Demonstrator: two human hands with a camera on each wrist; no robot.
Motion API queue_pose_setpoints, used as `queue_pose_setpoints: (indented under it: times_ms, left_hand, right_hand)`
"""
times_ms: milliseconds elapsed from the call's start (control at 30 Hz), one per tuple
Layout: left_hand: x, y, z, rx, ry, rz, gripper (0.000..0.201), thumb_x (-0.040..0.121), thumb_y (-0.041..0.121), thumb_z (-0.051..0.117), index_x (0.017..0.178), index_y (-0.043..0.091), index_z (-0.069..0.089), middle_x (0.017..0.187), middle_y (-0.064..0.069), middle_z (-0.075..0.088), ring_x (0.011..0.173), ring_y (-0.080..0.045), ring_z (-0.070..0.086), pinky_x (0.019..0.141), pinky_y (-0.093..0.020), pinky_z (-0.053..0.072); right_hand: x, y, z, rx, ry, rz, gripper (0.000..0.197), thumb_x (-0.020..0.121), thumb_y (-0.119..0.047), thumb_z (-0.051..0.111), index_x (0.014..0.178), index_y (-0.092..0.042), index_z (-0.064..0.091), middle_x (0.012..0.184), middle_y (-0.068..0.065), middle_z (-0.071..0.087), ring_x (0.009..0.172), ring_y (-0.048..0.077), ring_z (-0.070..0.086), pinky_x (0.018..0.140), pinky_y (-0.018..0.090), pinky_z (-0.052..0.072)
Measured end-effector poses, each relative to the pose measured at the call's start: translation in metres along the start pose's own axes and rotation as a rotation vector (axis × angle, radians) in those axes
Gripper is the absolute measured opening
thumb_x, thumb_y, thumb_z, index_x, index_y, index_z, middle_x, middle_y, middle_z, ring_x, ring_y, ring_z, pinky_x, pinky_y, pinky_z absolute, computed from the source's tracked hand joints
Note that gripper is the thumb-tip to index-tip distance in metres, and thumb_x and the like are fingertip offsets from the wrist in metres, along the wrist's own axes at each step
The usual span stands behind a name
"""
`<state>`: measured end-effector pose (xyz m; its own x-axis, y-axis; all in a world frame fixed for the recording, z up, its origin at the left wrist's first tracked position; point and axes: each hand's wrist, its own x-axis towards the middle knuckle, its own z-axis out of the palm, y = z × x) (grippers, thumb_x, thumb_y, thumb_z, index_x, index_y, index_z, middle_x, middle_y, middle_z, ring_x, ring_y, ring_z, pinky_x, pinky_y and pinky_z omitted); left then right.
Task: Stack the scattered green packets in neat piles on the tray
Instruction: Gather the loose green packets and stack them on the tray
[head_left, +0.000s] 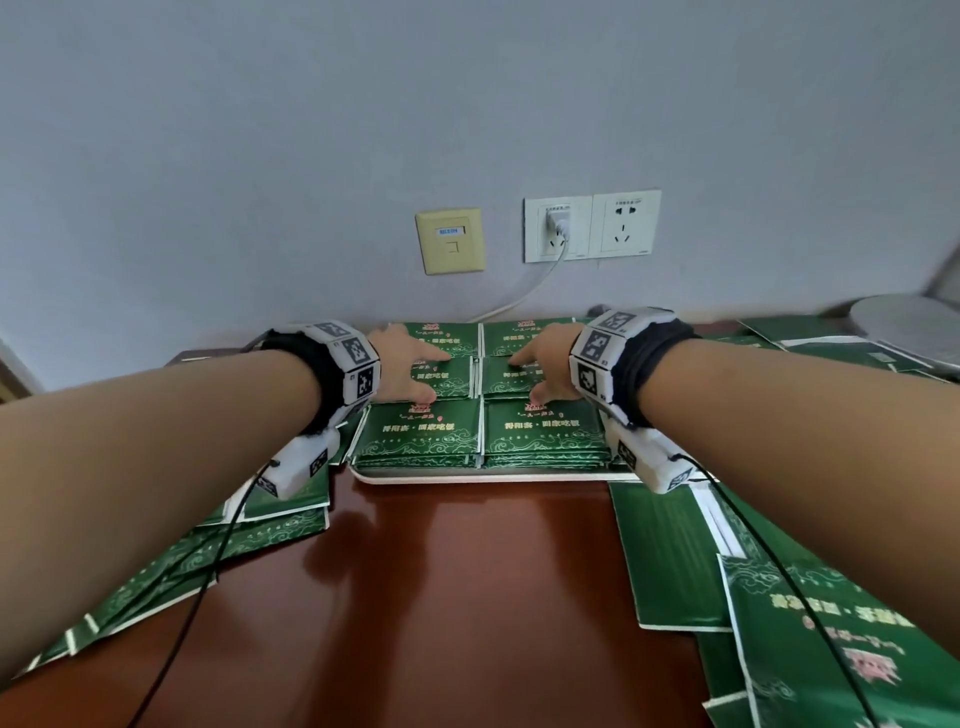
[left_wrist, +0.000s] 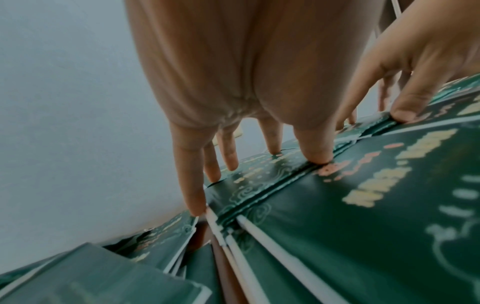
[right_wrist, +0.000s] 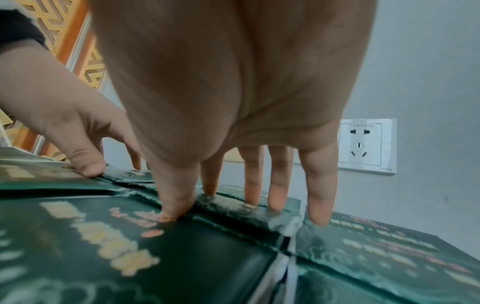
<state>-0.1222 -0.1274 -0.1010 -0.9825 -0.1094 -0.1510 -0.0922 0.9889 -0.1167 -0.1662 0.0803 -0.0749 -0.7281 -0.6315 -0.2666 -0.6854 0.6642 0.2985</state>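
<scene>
A white tray (head_left: 467, 475) at the back of the table holds green packets in side-by-side piles, front left pile (head_left: 421, 431) and front right pile (head_left: 543, 431) nearest me. My left hand (head_left: 415, 364) lies spread on the middle left pile (head_left: 454, 379), with straight fingers (left_wrist: 314, 152) pressing down on its top. My right hand (head_left: 537, 366) presses the middle right pile (head_left: 501, 379) the same way, its fingertips (right_wrist: 171, 211) on the packet tops. Neither hand curls round a packet. Loose packets (head_left: 208, 551) lie scattered to the left, and more loose packets (head_left: 675, 561) to the right.
The red-brown wooden table (head_left: 467, 597) shows bare in front of the tray. A grey wall with sockets (head_left: 592, 226) and a white cable (head_left: 524, 296) stands right behind the tray. A grey round object (head_left: 904, 322) sits at the far right.
</scene>
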Motion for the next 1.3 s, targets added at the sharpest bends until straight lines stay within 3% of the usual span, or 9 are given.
queue_pose_setpoints:
  times_ms: [133, 333, 600, 733, 833, 900, 1000, 1133, 1300]
  left_hand:
    - [-0.002, 0.004, -0.004, 0.011, -0.009, 0.032, 0.068, 0.086, 0.053, 0.06, 0.146, 0.041, 0.031, 0.126, -0.016, 0.045, 0.1, -0.03, 0.056, 0.089, -0.033, 0.046]
    - [-0.034, -0.007, -0.013, 0.036, 0.02, 0.018, 0.066, 0.088, 0.054, 0.056, 0.146, 0.041, 0.029, 0.128, -0.017, 0.046, 0.118, -0.032, 0.046, 0.099, -0.035, 0.038]
    - [-0.145, -0.047, -0.014, 0.106, -0.012, -0.106, 0.061, 0.093, 0.037, 0.057, 0.147, 0.033, 0.031, 0.132, -0.013, 0.051, 0.125, -0.029, 0.047, 0.1, -0.031, 0.036]
    - [-0.203, -0.067, 0.009, 0.048, -0.05, -0.157, 0.053, 0.092, 0.033, 0.059, 0.143, 0.028, 0.041, 0.136, -0.008, 0.05, 0.125, -0.024, 0.048, 0.101, -0.027, 0.035]
    - [-0.236, -0.079, 0.028, -0.015, -0.102, -0.192, 0.046, 0.092, 0.032, 0.059, 0.136, 0.026, 0.05, 0.126, -0.005, 0.057, 0.114, -0.021, 0.055, 0.093, -0.025, 0.041]
    - [-0.252, -0.084, 0.039, -0.065, -0.134, -0.192, 0.043, 0.092, 0.029, 0.059, 0.134, 0.024, 0.054, 0.116, -0.001, 0.062, 0.103, -0.018, 0.059, 0.086, -0.022, 0.043]
    - [-0.264, -0.085, 0.056, -0.09, -0.173, -0.191, 0.052, 0.091, 0.034, 0.06, 0.141, 0.027, 0.047, 0.13, -0.006, 0.055, 0.116, -0.022, 0.055, 0.096, -0.026, 0.041]
    - [-0.268, -0.083, 0.068, -0.06, -0.188, -0.184, 0.054, 0.091, 0.038, 0.058, 0.143, 0.036, 0.041, 0.118, -0.006, 0.038, 0.116, -0.027, 0.044, 0.099, -0.032, 0.038]
    - [-0.274, -0.081, 0.073, -0.075, -0.157, -0.171, 0.049, 0.091, 0.032, 0.056, 0.138, 0.038, 0.047, 0.112, -0.008, 0.039, 0.115, -0.029, 0.042, 0.095, -0.032, 0.037]
  right_hand:
    - [-0.005, -0.001, -0.003, -0.021, -0.012, 0.0, 0.058, 0.099, -0.037, 0.044, 0.151, -0.022, 0.023, 0.148, 0.003, 0.04, 0.13, 0.023, 0.043, 0.1, 0.034, 0.039]
    - [-0.021, -0.016, -0.018, -0.007, 0.009, -0.023, 0.058, 0.1, -0.035, 0.044, 0.152, -0.02, 0.021, 0.151, 0.002, 0.034, 0.136, 0.023, 0.036, 0.104, 0.034, 0.035]
    - [-0.057, -0.084, -0.033, 0.014, 0.117, -0.169, 0.056, 0.089, -0.032, 0.063, 0.141, -0.021, 0.045, 0.138, 0.007, 0.05, 0.123, 0.026, 0.051, 0.092, 0.032, 0.044]
    - [-0.066, -0.141, -0.032, -0.092, 0.087, -0.246, 0.062, 0.094, -0.037, 0.053, 0.149, -0.023, 0.029, 0.145, 0.003, 0.043, 0.129, 0.025, 0.045, 0.1, 0.034, 0.04]
    - [-0.066, -0.175, -0.03, -0.065, 0.077, -0.314, 0.053, 0.091, -0.04, 0.054, 0.14, -0.024, 0.045, 0.135, 0.003, 0.054, 0.118, 0.026, 0.055, 0.097, 0.038, 0.047]
    - [-0.062, -0.195, -0.027, -0.092, 0.07, -0.33, 0.057, 0.091, -0.042, 0.053, 0.143, -0.024, 0.041, 0.138, 0.004, 0.051, 0.123, 0.028, 0.051, 0.1, 0.039, 0.044]
    - [-0.056, -0.22, -0.021, -0.123, 0.09, -0.336, 0.059, 0.092, -0.044, 0.05, 0.146, -0.026, 0.035, 0.14, 0.008, 0.048, 0.124, 0.03, 0.048, 0.1, 0.04, 0.044]
    - [-0.056, -0.234, -0.015, -0.184, 0.087, -0.298, 0.052, 0.098, -0.04, 0.04, 0.148, -0.028, 0.031, 0.138, 0.01, 0.042, 0.125, 0.03, 0.041, 0.098, 0.04, 0.04]
    - [-0.061, -0.241, -0.024, -0.238, 0.045, -0.226, 0.051, 0.099, -0.04, 0.038, 0.149, -0.031, 0.028, 0.139, 0.011, 0.039, 0.126, 0.031, 0.04, 0.101, 0.04, 0.038]
